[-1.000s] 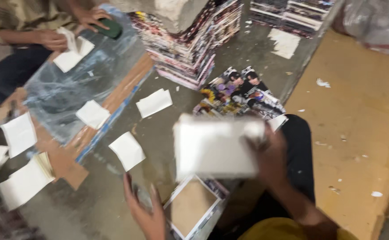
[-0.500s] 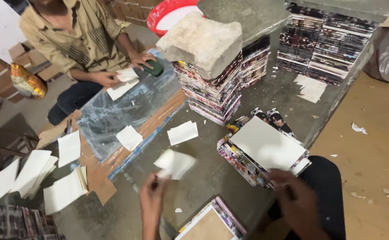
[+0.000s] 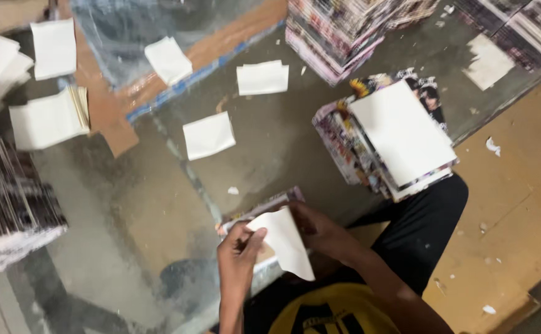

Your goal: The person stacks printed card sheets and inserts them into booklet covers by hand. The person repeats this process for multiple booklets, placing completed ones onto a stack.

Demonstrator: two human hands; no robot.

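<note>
My left hand (image 3: 238, 247) has its thumb and fingers pinched shut on the upper left edge of a white sheet of paper (image 3: 284, 242), close in front of my chest. My right hand (image 3: 320, 230) is behind the sheet; its fingers are curled, but the paper covers the tips, so I cannot tell whether they grip the sheet or press on the booklet (image 3: 259, 210) lying under it. The sheet looks thin and light, I judge; it sags to a point at its lower corner, so it will flop and crease easily. Holding it by an edge with a light pinch suits it, and two corners would keep it flat. The booklet is mostly hidden: only a printed edge and a brownish patch show, and I cannot make out how thick it is.

Just past my right knee sits a stack of printed booklets (image 3: 357, 151) with a white sheet (image 3: 403, 133) lying on top, tilted. On the shiny grey floor (image 3: 159, 229) in front lie loose white sheets (image 3: 208, 135), well apart from one another, another one (image 3: 262, 78) farther out. To the left a thick wad of sheets (image 3: 51, 117) rests near a brown cardboard piece (image 3: 106, 93). Farthest off, a tall pile of booklets (image 3: 338, 31) is cut off by the top edge, and the picture is blurred there.
</note>
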